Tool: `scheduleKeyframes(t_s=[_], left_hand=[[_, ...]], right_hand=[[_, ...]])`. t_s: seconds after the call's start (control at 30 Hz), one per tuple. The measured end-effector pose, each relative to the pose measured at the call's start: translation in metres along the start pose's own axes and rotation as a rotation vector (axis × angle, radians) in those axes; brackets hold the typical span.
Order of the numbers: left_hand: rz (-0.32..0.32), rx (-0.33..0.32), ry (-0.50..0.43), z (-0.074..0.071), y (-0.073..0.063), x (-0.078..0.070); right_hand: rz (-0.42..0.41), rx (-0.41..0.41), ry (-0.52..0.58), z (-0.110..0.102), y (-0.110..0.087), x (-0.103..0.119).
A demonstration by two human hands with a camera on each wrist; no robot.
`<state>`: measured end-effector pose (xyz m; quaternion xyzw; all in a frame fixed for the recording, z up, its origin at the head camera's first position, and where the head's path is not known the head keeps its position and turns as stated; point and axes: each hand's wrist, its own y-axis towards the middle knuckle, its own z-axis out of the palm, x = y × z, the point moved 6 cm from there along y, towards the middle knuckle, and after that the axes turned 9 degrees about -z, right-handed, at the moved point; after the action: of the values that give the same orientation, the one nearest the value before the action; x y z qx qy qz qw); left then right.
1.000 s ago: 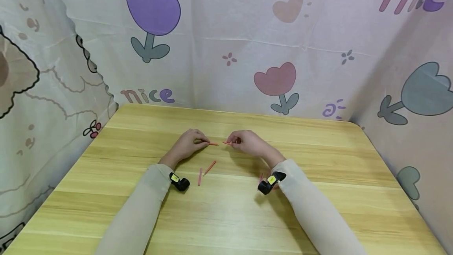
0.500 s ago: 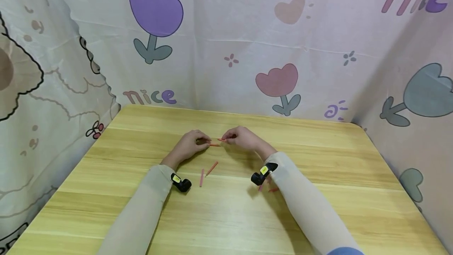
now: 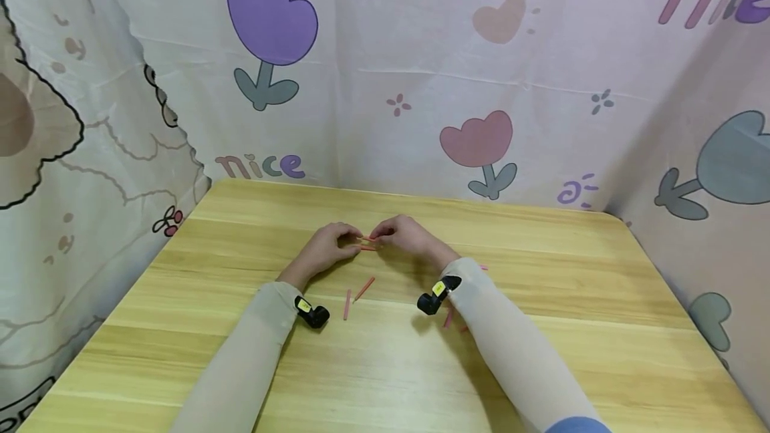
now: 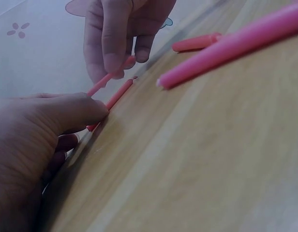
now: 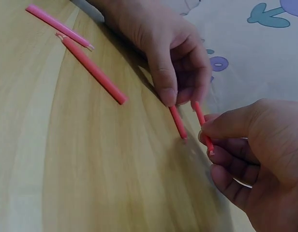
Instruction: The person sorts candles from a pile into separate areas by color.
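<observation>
The left hand (image 3: pixel 325 250) rests low on the wooden surface (image 3: pixel 541 326), knuckles up and fingers curled down, its thumb and fingertips pinching one end of a short pink stick (image 5: pixel 177 121) that lies flat on the wood. The right hand (image 3: pixel 402 235) has its fingers bent inward and grips a second pink stick (image 5: pixel 203 128) between thumb and forefinger; this one is lifted off the wood and tilted, its far end close to the left hand's fingertips. The two hands sit nearly touching, a little beyond the middle of the surface, and the two sticks lie just beside each other, roughly parallel; whether they touch I cannot tell.

Both forearms reach forward from the near edge in pale beige sleeves and angle in toward each other. A small black camera with a yellow tag is strapped to each wrist, one on the left (image 3: pixel 313 313) and one on the right (image 3: pixel 434 295).

Counting outward: two sticks in the hands, then two loose sticks (image 3: pixel 356 295) lying between the forearms, close together. More pink bits peek out by the right sleeve (image 3: pixel 448 319), partly hidden, so their number is unclear.
</observation>
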<state>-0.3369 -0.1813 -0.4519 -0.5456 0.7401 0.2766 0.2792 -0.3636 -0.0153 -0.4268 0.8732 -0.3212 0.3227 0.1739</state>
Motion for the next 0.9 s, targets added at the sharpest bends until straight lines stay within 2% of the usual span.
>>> scheduleKeyframes(t_s=[0.2,0.4,0.73,0.9], left_hand=[[0.003,-0.002,-0.006,0.004,0.000,0.001],[0.023,-0.008,0.029,0.005,0.001,-0.001],[0.041,0.000,0.067,0.004,0.003,-0.001],[0.040,-0.009,0.077,0.001,0.002,0.001]], right_hand=[[0.030,-0.017,-0.024,0.006,0.003,-0.002],[0.014,-0.012,-0.078,0.009,0.003,0.001],[0.025,-0.053,-0.105,-0.001,-0.006,-0.001],[0.010,-0.062,-0.083,-0.007,-0.015,-0.001]])
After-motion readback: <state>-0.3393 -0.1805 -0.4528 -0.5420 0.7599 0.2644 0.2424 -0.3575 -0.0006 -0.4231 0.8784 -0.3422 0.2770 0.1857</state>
